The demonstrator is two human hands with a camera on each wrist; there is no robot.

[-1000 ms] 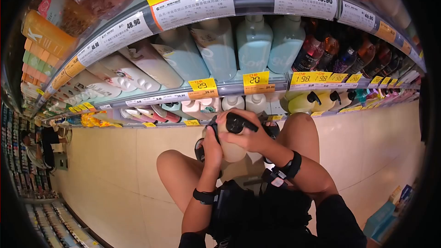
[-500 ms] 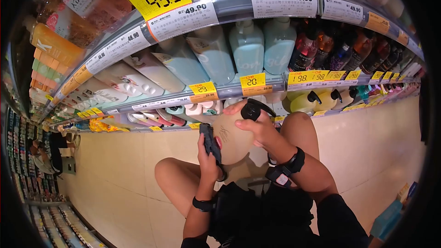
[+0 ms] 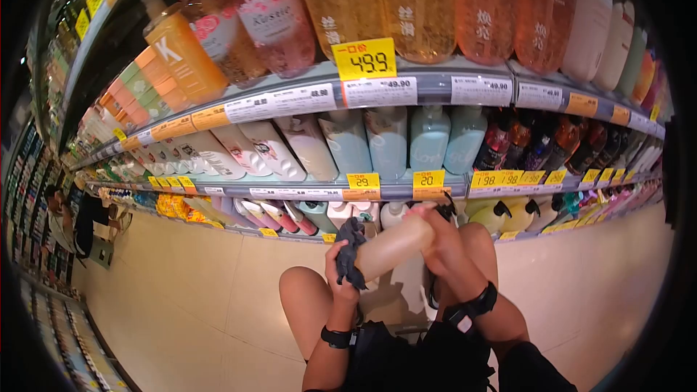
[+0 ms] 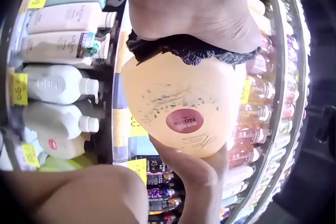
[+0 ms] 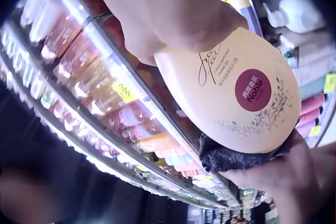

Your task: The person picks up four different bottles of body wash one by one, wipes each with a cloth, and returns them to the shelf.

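Observation:
My right hand (image 3: 446, 250) grips a cream-coloured shower gel bottle (image 3: 396, 245) around its top end, close to the black pump (image 3: 446, 207). The bottle lies tilted, base toward the left hand. In the right wrist view its front shows a dark red round label (image 5: 253, 90) reading "Noble" and a flower print. With my left hand (image 3: 338, 270) I hold a dark grey cloth (image 3: 351, 252) against the bottle's base end. The left wrist view shows the cloth's ragged edge (image 4: 191, 53) pressed along the bottle between the hand and the plastic.
Shelves of bottles curve across the front; a yellow 49.9 price tag (image 3: 366, 59) hangs from the upper shelf edge. Yellow pump bottles (image 3: 490, 216) stand on the lowest shelf beside the right knee. Another person (image 3: 80, 221) sits at the far left on the tiled floor (image 3: 218, 290).
The bottle has turned from upright to tilted sideways, its base toward the left. The cloth has moved from the bottle's side to its base end. The head view has tipped up, showing more upper shelf.

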